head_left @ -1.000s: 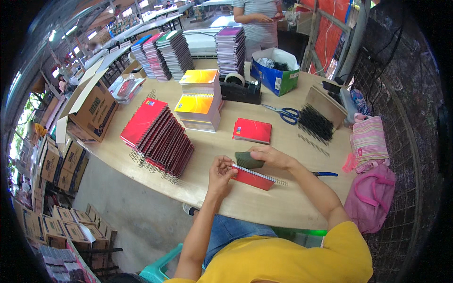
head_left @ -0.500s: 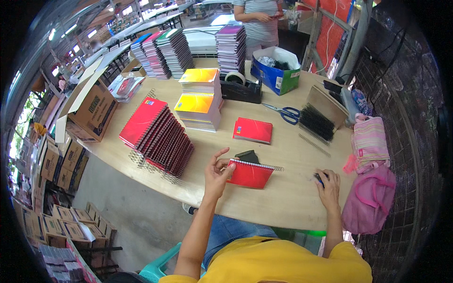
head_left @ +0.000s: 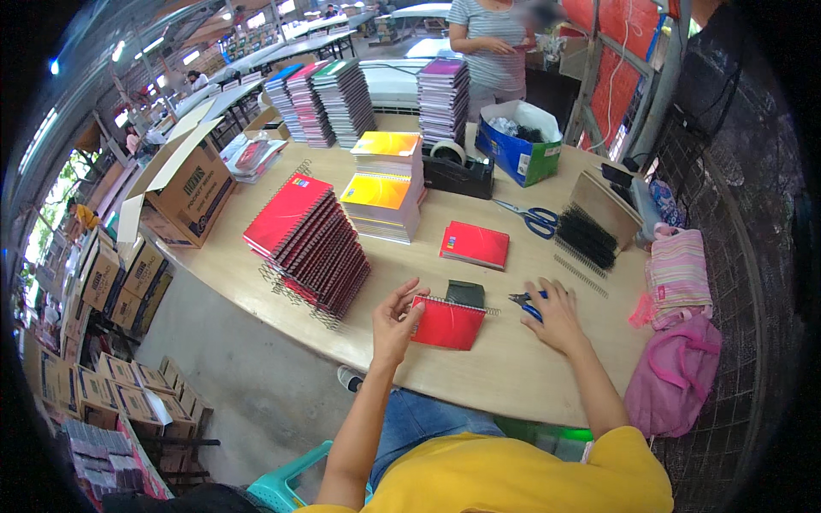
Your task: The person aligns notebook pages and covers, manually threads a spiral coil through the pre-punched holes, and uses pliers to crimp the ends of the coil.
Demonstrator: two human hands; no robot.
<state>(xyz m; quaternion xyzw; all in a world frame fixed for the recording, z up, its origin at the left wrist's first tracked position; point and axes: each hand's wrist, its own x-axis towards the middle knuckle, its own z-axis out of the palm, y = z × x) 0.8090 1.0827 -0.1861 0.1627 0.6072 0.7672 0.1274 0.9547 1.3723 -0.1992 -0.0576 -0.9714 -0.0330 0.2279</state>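
Observation:
My left hand grips the left end of a small red notebook, tilted up off the table. A wire spiral runs along its top edge and sticks out past the right corner. To the right, my right hand is closed around blue-handled pliers, whose jaws point left toward the loose spiral end, apart from it. Just behind the notebook lies a small dark green block. Farther back, a few red notebooks without visible spirals lie together.
At left stands a tall stack of spiral-bound red notebooks. Yellow notebooks, a tape dispenser, scissors and black spirals lie farther back. A cardboard box is at the left edge, a pink bag at right.
My right hand has moved left with the pliers, nearer to the notebook. The notebook in my left hand has tipped slightly. The whole view has shifted a little.

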